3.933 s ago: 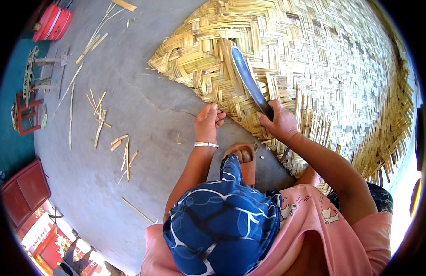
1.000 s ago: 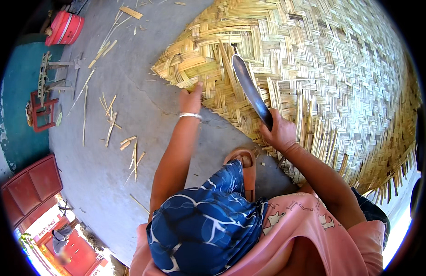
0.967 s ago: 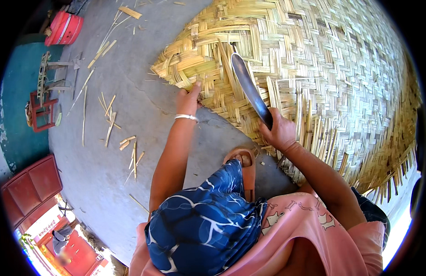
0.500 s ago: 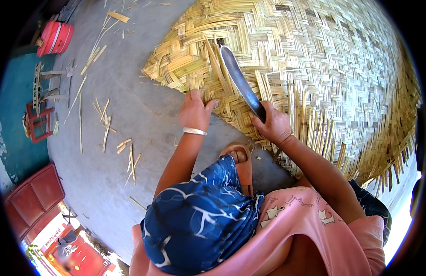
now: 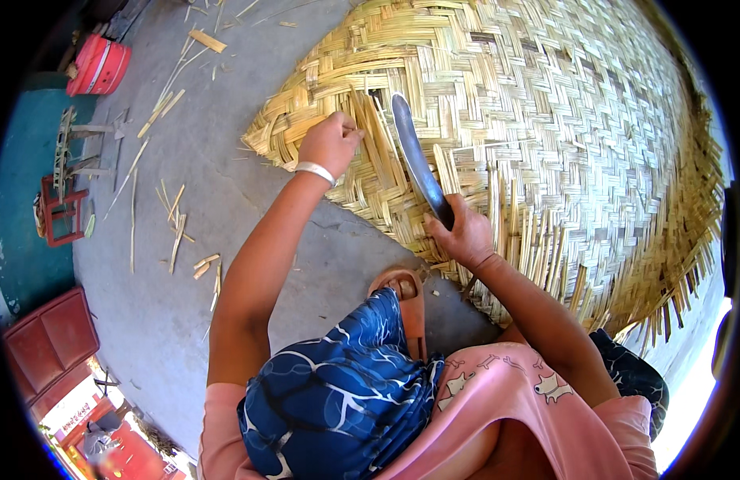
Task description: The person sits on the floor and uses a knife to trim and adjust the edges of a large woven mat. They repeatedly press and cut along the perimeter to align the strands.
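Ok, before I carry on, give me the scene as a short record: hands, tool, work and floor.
Left hand: fingers curled, over the mat near its left corner; grip on a strip unclear
Right hand: closed around the tool's near end
Tool: long, curved, dark metal blade lying over the mat, pointing away from the person
Work: large, straw-coloured woven mat with loose strip ends along the near edge
Floor: grey concrete-like surface with scattered thin, straw-coloured strips
Foot: in an orange-brown sandal beside the mat
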`<state>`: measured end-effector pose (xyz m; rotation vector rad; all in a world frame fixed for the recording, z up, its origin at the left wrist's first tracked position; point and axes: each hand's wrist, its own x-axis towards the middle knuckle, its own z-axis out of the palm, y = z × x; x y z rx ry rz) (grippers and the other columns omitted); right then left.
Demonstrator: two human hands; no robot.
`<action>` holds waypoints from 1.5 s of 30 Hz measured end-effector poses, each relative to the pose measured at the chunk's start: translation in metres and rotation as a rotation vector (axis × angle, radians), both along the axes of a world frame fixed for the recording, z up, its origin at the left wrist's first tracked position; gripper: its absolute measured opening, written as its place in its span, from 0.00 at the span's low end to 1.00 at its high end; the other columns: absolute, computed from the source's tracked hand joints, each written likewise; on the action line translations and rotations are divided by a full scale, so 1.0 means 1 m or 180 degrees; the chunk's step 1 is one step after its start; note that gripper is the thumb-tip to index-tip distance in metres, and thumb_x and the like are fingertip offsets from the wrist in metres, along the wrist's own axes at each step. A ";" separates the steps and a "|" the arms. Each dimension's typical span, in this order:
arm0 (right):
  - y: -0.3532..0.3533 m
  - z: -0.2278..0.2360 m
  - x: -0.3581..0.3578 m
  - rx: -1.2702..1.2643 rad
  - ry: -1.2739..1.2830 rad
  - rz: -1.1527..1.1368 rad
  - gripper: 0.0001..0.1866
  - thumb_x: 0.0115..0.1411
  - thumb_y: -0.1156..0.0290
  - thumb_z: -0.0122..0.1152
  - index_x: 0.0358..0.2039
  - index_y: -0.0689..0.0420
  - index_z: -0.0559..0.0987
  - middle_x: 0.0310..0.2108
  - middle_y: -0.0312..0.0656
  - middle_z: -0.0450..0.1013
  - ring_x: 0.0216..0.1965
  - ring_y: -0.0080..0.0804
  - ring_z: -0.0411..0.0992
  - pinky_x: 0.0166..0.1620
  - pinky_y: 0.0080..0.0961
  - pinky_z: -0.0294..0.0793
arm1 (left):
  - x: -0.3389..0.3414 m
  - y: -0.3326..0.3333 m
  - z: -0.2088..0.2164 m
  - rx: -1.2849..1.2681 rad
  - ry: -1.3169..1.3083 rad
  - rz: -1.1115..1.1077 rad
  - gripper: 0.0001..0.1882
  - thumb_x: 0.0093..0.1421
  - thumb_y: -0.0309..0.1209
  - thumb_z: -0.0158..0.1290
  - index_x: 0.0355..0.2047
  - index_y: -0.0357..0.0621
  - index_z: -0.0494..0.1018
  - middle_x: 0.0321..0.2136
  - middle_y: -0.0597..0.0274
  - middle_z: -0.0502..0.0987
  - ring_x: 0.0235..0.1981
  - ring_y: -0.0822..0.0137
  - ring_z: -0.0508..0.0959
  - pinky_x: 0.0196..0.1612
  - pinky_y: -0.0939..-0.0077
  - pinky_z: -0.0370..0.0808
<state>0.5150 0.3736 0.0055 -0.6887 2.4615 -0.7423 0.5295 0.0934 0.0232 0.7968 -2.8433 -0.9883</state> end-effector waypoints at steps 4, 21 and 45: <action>0.000 0.003 -0.001 0.0106 -0.0084 -0.0002 0.24 0.54 0.47 0.58 0.41 0.54 0.68 0.24 0.50 0.76 0.27 0.50 0.76 0.34 0.44 0.75 | -0.016 0.005 0.002 -0.0533 -0.0407 -0.0391 0.11 0.57 0.38 0.55 0.32 0.42 0.74 0.27 0.52 0.79 0.31 0.52 0.79 0.36 0.62 0.74; 0.005 0.000 -0.004 -0.0192 -0.0441 -0.0483 0.24 0.53 0.50 0.62 0.42 0.55 0.72 0.27 0.49 0.77 0.29 0.48 0.76 0.35 0.40 0.76 | 0.003 0.016 0.011 0.3094 -0.0121 0.0941 0.13 0.55 0.32 0.60 0.39 0.41 0.75 0.34 0.68 0.78 0.33 0.75 0.78 0.31 0.80 0.76; -0.101 0.023 -0.086 -0.0641 -0.0582 -0.0030 0.13 0.55 0.66 0.58 0.37 0.60 0.74 0.30 0.50 0.75 0.32 0.42 0.74 0.39 0.33 0.72 | 0.004 0.030 0.020 0.2688 -0.0100 0.0845 0.18 0.58 0.31 0.58 0.46 0.35 0.70 0.35 0.61 0.78 0.31 0.71 0.80 0.32 0.81 0.74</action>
